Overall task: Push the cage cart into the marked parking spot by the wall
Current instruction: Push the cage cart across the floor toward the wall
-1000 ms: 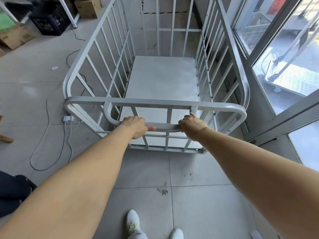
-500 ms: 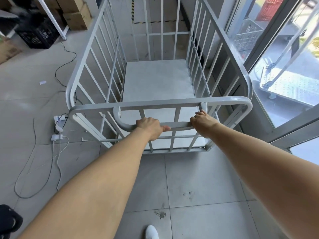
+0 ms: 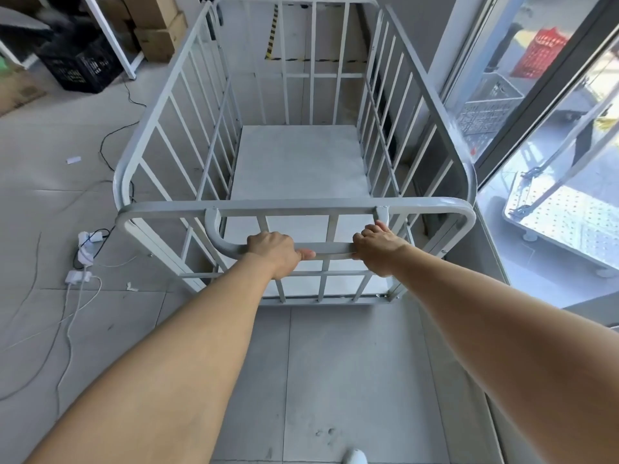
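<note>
A white barred cage cart (image 3: 298,209) stands straight ahead of me, empty, with a flat pale deck. Its curved push handle (image 3: 330,248) runs across the near end below the top rail. My left hand (image 3: 274,251) grips the handle near its middle. My right hand (image 3: 380,249) grips it further right, by the upright. Yellow-and-black striped tape (image 3: 272,31) shows on the floor and wall beyond the cart's far end. The cart's right side runs close along a grey wall and window frame (image 3: 522,105).
Cables, a power strip and a white adapter (image 3: 78,276) lie on the tiles left of the cart. A black crate (image 3: 80,67) and cardboard boxes (image 3: 157,35) stand at the back left. Glass panes at right show crates and a platform trolley (image 3: 566,212) outside.
The cart has rolled forward toward the striped tape and the far wall, with both hands staying on the handle. The floor cables have slid back along the left side.
</note>
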A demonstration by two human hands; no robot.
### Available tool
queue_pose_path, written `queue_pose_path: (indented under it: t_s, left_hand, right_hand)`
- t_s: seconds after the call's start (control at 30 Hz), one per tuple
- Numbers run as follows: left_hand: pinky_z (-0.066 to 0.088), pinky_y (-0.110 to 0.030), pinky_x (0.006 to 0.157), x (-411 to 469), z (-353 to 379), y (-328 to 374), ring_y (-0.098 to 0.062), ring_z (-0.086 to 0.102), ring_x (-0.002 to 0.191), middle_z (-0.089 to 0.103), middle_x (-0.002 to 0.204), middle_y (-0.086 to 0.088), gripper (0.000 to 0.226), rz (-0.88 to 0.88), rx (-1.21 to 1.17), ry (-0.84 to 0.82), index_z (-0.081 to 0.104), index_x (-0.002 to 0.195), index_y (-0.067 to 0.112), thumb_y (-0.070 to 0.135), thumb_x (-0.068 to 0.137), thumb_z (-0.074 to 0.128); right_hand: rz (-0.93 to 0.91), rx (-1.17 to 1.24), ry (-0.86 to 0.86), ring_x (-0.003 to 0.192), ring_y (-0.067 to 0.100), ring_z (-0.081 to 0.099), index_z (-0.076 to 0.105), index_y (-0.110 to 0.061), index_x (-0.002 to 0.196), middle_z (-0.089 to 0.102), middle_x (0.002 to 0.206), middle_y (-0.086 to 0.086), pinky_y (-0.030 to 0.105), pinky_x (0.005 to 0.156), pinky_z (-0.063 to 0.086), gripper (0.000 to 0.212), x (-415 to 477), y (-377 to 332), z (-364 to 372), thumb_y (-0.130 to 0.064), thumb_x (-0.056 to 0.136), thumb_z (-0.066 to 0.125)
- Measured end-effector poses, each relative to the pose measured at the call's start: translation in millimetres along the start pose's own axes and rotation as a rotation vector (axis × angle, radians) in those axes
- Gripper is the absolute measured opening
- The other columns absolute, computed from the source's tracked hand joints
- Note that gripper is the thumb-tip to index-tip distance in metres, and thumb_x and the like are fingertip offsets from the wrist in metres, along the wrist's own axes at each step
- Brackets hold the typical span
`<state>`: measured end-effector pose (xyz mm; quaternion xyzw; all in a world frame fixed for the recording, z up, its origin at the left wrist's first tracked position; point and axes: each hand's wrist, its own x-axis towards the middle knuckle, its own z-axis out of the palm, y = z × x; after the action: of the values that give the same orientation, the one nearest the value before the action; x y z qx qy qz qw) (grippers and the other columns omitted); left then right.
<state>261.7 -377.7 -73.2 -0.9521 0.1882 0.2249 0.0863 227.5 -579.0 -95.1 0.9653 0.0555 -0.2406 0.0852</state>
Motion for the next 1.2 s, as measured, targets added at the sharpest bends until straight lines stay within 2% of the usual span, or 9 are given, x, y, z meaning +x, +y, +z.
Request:
queue_pose_path:
  t_s: [0.23,0.47,0.7,0.8,0.93,1.2]
  left_hand:
    - [0.041,-0.039,0.093,62.4,-37.9,23.9,-0.034,0.051,0.121,0.058,0.13,-0.016,0.075,-0.014,-0.036,-0.028,0.059,0.117,0.005,0.067,0.093,0.023]
    - [0.039,-0.04,0.097,125.0,-69.0,21.1,-0.034,0.049,0.125,0.054,0.136,-0.016,0.072,-0.025,-0.073,-0.083,0.056,0.123,0.005,0.064,0.095,0.025]
    - [0.034,-0.041,0.101,189.9,-95.2,-1.6,-0.032,0.045,0.13,0.049,0.142,-0.011,0.05,-0.063,-0.106,-0.139,0.044,0.135,0.009,0.044,0.102,0.031]
    - [0.031,-0.042,0.103,216.8,-106.9,-13.9,-0.032,0.044,0.13,0.049,0.14,-0.013,0.056,-0.095,-0.143,-0.095,0.045,0.132,0.005,0.05,0.101,0.03]
    - [0.026,-0.044,0.109,253.9,-121.9,-32.2,-0.031,0.035,0.137,0.041,0.147,-0.014,0.069,-0.111,-0.142,-0.081,0.039,0.138,0.004,0.058,0.098,0.024]
    - [0.022,-0.046,0.113,336.0,-165.1,-74.0,-0.031,0.026,0.143,0.031,0.154,-0.014,0.072,-0.082,-0.185,-0.128,0.03,0.145,0.005,0.059,0.098,0.023]
  right_hand:
    - [0.016,-0.007,0.011,0.13,0.03,0.043,0.048,-0.005,0.128,0.056,0.129,0.014,0.038,0.119,0.015,0.041,46.7,56.7,-19.7,-0.034,0.102,0.034]
    - [0.048,0.001,0.024,0.131,0.029,0.043,0.048,-0.006,0.13,0.055,0.131,0.012,0.037,0.119,0.016,0.041,101.6,84.6,-42.8,-0.034,0.102,0.036]
    - [0.024,-0.006,0.041,0.131,0.028,0.043,0.047,-0.006,0.131,0.055,0.132,0.013,0.035,0.118,0.016,0.043,161.9,98.8,-74.1,-0.035,0.103,0.033]
    - [0.001,0.0,0.061,0.126,0.028,0.046,0.05,-0.007,0.127,0.057,0.128,0.012,0.033,0.115,0.02,0.041,192.0,106.9,-90.3,-0.036,0.103,0.034]
    - [-0.026,0.01,0.084,0.125,0.028,0.047,0.05,-0.006,0.127,0.058,0.127,0.012,0.033,0.114,0.022,0.043,233.7,114.6,-111.7,-0.037,0.102,0.034]
    - [0.01,0.013,0.06,0.126,0.027,0.046,0.05,-0.007,0.127,0.058,0.127,0.011,0.032,0.114,0.022,0.041,320.1,126.5,-157.6,-0.036,0.102,0.036]
